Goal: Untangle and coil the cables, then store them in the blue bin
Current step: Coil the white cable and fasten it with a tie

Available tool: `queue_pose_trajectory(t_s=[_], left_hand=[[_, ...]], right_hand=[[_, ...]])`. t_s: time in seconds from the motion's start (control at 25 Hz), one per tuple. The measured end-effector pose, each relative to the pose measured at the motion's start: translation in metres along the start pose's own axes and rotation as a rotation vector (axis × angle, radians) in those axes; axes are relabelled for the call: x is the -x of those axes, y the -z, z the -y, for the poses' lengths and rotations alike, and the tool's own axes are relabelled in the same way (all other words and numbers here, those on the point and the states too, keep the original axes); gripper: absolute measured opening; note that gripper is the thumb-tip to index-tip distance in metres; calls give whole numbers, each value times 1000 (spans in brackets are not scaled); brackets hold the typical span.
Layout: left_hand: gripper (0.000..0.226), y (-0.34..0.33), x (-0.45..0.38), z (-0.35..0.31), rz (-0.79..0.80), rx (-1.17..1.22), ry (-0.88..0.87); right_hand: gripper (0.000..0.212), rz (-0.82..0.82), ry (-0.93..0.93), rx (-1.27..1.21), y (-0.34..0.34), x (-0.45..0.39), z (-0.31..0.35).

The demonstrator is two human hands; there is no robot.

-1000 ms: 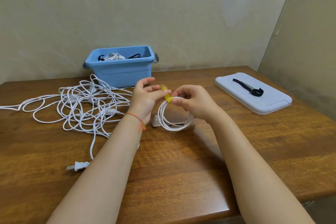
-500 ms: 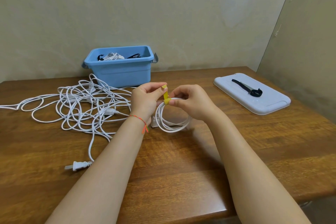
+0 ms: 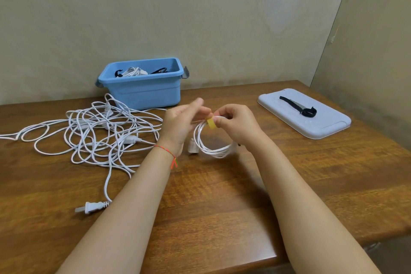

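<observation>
My right hand (image 3: 239, 124) pinches the top of a small coiled white cable (image 3: 213, 150), which hangs just above the table. A yellow strap (image 3: 210, 123) is wrapped round the coil at the pinch, under my right thumb. My left hand (image 3: 181, 123) is just left of the strap, its fingers blurred, loosely extended and spread, gripping nothing that I can see. The blue bin (image 3: 142, 92) stands at the back by the wall and holds coiled white cables with black straps. A big tangle of white cable (image 3: 100, 133) lies to the left, its plug (image 3: 91, 207) nearest me.
The bin's pale lid (image 3: 311, 124) lies flat at the right with a black strap (image 3: 299, 108) on it. Walls close off the back and right side. The wooden table (image 3: 211, 196) has its front edge close below my forearms.
The yellow strap's loose end, held up by my left fingers before, is now wound round the coil. My left fingers have let go and lifted away.
</observation>
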State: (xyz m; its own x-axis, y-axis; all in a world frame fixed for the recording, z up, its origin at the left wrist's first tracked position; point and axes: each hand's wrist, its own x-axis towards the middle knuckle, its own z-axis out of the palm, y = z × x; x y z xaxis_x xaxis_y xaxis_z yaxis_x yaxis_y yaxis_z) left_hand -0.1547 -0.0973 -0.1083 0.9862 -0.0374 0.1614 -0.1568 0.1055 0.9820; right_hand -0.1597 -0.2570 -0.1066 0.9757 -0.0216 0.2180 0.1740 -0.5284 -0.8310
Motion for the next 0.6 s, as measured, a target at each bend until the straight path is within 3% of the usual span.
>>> queue_pose_trajectory(t_s=[0.08, 0.16, 0.28, 0.6], left_hand=[[13, 1, -1, 0, -79, 177, 80], [5, 5, -4, 2, -87, 91, 83], [8, 9, -4, 3, 33, -73, 121], [18, 16, -3, 2, 118, -233, 59]], right_hand=[[3, 16, 43, -36, 0, 1, 2], [7, 26, 92, -26, -2, 2, 4], [6, 18, 132, 17, -5, 1, 4], [5, 107, 36, -54, -3, 4, 4]])
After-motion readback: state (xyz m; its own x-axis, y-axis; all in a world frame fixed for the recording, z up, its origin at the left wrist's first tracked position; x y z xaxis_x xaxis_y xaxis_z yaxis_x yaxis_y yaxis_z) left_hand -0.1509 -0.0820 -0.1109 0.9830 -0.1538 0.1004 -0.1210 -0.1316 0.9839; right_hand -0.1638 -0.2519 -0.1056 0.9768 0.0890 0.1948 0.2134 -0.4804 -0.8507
